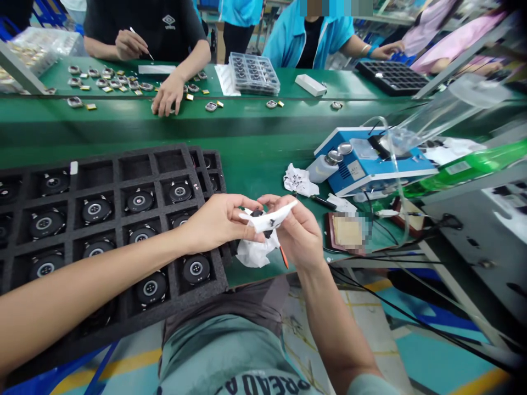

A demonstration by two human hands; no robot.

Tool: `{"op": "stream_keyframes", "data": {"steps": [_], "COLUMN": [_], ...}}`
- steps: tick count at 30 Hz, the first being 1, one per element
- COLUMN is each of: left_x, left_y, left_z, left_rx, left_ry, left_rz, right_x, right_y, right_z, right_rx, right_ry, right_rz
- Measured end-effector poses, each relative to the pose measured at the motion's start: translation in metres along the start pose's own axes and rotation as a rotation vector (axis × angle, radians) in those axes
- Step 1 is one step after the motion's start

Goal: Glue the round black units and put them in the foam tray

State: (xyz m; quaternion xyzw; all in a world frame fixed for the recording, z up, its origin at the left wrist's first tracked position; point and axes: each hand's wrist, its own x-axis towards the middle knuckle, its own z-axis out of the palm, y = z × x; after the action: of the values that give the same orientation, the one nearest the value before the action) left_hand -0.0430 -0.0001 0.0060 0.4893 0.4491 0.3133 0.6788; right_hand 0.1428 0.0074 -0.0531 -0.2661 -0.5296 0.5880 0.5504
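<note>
Both hands meet over the table's near edge, to the right of the foam tray (175, 288). My left hand (220, 222) is closed on a small black piece, probably a watch body (257, 213), mostly hidden by fingers and paper. Pinched in my right hand (302, 233) is a white tissue (272, 218) with black smudges, pressed against that black piece. Below them lies a crumpled white tissue (253, 253), and an orange-tipped stick (284, 257) shows beside my right palm. Round black watch bodies (196, 269) sit in many of the tray's compartments.
On the right stand a blue machine (358, 164), a white pump bottle (325, 166), a stained tissue (300, 180) and a reddish box with a pale pad (348, 231). Cables run along the edge. Across the green belt (247, 118), co-workers sit among small watch parts (119, 82).
</note>
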Motion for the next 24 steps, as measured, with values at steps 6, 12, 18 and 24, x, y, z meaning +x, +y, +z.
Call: {"op": "stream_keyframes", "data": {"steps": [6,12,18,24], "left_x": [0.001,0.001,0.002,0.003], "left_y": [-0.002,-0.001,-0.002,0.001], "left_z": [-0.005,-0.008,-0.01,-0.008], "left_rx": [-0.116,-0.143,-0.12,-0.114], "left_ry": [-0.077,-0.095,-0.104,0.035], "left_rz": [0.013,0.098,0.133,0.196], "right_x": [0.002,-0.009,0.001,0.056], "right_y": [-0.001,-0.005,-0.021,-0.008], "right_z": [-0.016,-0.056,-0.07,-0.072], "right_rx": [-0.008,0.021,-0.064,-0.416], "right_ry": [0.003,0.287,0.328,0.216], "right_rz": [0.026,0.076,0.142,0.181]}}
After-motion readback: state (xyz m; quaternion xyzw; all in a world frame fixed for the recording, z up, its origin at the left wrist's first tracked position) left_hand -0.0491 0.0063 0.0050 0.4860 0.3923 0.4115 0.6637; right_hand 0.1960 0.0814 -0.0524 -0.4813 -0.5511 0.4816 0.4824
